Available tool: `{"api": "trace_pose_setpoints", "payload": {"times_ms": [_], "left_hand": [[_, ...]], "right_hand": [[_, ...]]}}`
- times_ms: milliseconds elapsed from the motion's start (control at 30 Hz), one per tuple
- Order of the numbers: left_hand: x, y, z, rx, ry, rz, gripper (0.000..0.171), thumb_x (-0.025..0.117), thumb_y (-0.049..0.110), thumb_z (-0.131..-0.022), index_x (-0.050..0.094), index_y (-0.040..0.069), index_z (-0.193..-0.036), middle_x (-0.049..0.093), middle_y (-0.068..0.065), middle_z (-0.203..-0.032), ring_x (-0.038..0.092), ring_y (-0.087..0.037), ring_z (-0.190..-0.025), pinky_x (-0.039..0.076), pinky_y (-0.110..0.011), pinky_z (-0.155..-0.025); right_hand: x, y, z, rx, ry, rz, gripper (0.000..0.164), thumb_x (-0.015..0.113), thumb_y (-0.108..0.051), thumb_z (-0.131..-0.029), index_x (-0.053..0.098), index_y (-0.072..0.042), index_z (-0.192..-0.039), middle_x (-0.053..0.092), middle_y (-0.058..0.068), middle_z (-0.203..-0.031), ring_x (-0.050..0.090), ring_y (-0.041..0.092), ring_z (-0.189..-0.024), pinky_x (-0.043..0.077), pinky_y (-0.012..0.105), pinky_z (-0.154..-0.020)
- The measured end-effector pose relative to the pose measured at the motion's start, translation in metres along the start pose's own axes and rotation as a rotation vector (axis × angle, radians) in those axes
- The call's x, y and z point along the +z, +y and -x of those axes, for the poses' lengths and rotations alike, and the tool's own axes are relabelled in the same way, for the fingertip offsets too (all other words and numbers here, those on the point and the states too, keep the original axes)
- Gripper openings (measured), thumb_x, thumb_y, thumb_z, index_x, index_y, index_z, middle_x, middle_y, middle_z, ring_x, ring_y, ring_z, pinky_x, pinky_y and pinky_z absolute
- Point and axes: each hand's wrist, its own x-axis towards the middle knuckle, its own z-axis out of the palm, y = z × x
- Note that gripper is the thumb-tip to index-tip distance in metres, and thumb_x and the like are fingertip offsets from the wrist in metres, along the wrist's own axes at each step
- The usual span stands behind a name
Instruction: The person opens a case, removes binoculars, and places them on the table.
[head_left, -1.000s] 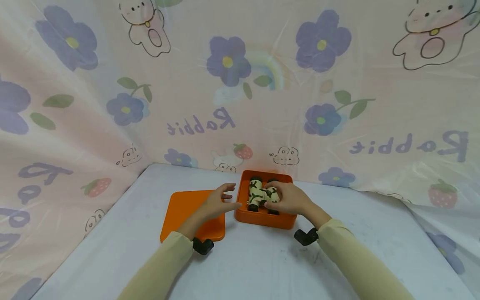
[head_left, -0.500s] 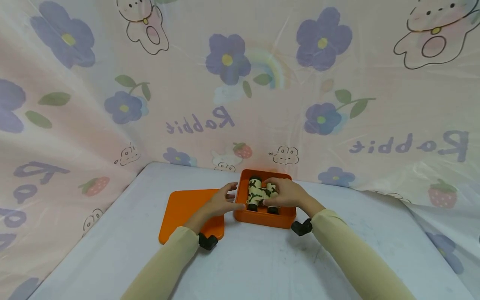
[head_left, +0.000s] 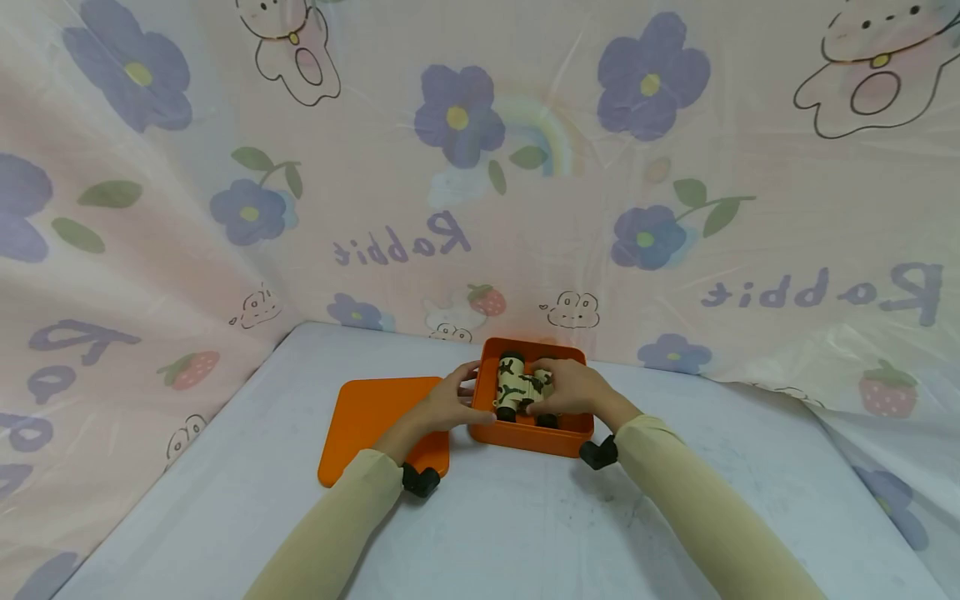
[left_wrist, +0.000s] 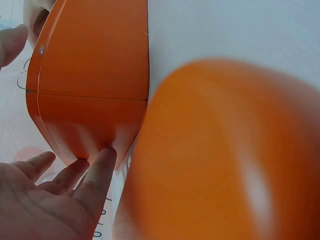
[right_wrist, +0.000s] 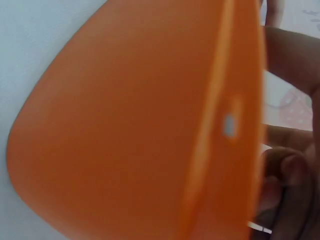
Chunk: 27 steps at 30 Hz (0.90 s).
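Camouflage-patterned toy binoculars (head_left: 513, 386) with black ends lie inside an orange box (head_left: 525, 439). My right hand (head_left: 576, 388) reaches over the box's right side and grips the binoculars' right barrel, thumb toward the near end and fingers toward the far end; the palm hides part of that barrel. At the box's left side is my left hand (head_left: 442, 406), its fingertips (left_wrist: 106, 154) against the outer wall and its thumb by the near left corner. In the right wrist view the box wall (right_wrist: 125, 125) covers the binoculars, with curled fingers (right_wrist: 295, 170) showing behind it.
An orange lid (head_left: 375, 421) lies flat on the white-covered table (head_left: 517, 525), left of the box and partly under my left forearm. Close behind the box rises a printed curtain (head_left: 525, 250), which also closes off the left side.
My left hand has moved right, from over the lid's edge to the box's left wall. The right forearm has shifted slightly left, its hand staying at the binoculars.
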Motion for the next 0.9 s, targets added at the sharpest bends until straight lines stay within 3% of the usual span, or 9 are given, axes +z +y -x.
{"api": "trace_pose_setpoints", "payload": {"times_ms": [200,900], "left_hand": [[0.001,-0.001,-0.001,-0.029,-0.002,-0.031,0.099,0.084,0.023,-0.074,0.024,0.018,-0.153,0.036,-0.014,-0.152,0.051,-0.036,-0.128,0.047,-0.051,-0.103],[-0.003,-0.001,-0.003,-0.049,-0.033,-0.052,0.101,0.084,0.024,-0.074,0.023,0.018,-0.153,0.035,-0.012,-0.153,0.050,-0.034,-0.130,0.046,-0.050,-0.104]], "right_hand": [[0.006,0.002,-0.003,0.000,0.002,0.036,0.075,0.078,-0.052,-0.073,0.054,-0.018,-0.136,0.060,0.006,-0.133,0.060,0.026,-0.114,0.051,0.051,-0.094],[0.011,0.001,-0.011,0.011,0.034,0.062,0.076,0.079,-0.051,-0.071,0.056,-0.014,-0.133,0.063,0.008,-0.129,0.061,0.027,-0.113,0.051,0.051,-0.095]]}}
